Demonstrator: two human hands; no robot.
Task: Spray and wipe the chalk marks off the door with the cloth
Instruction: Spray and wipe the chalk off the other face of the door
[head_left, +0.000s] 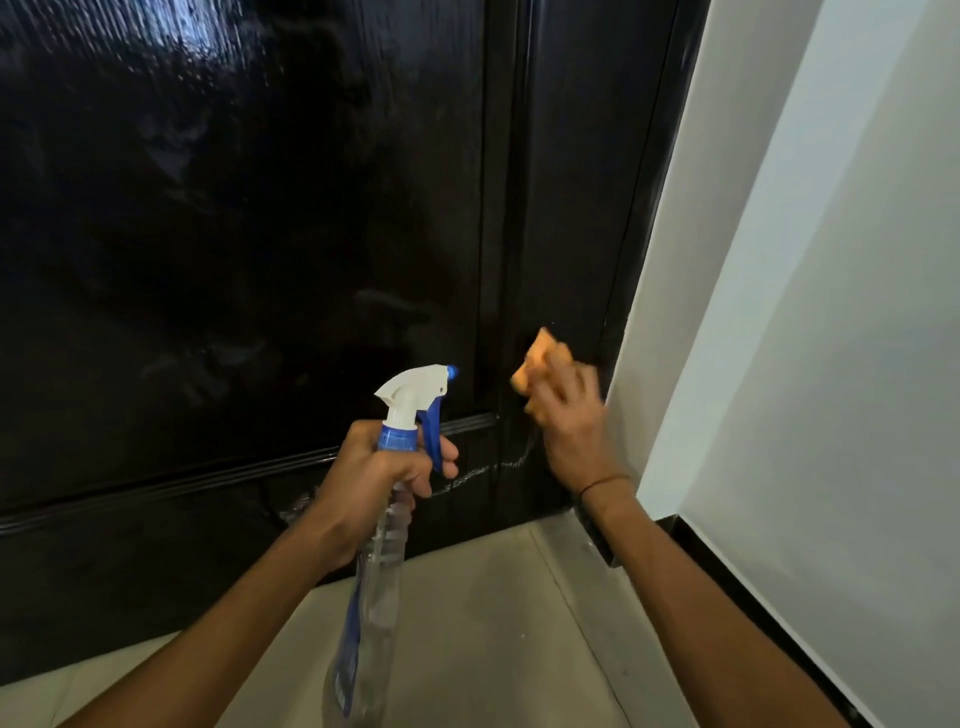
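Note:
A glossy black door (260, 234) fills most of the view, its surface wet and streaked. Faint white chalk marks (483, 470) run along its lower panel, between my two hands. My left hand (379, 467) grips the neck of a clear spray bottle (379, 561) with a white and blue trigger head, the nozzle pointing at the door. My right hand (569, 421) holds an orange cloth (535, 364) against the door's right stile, near the frame. The cloth is partly hidden under my fingers and blurred.
A white wall (831, 312) stands close on the right, with a black skirting (753, 613) along its foot. Beige floor tiles (493, 623) lie below the door. The black door frame (654, 208) runs between door and wall.

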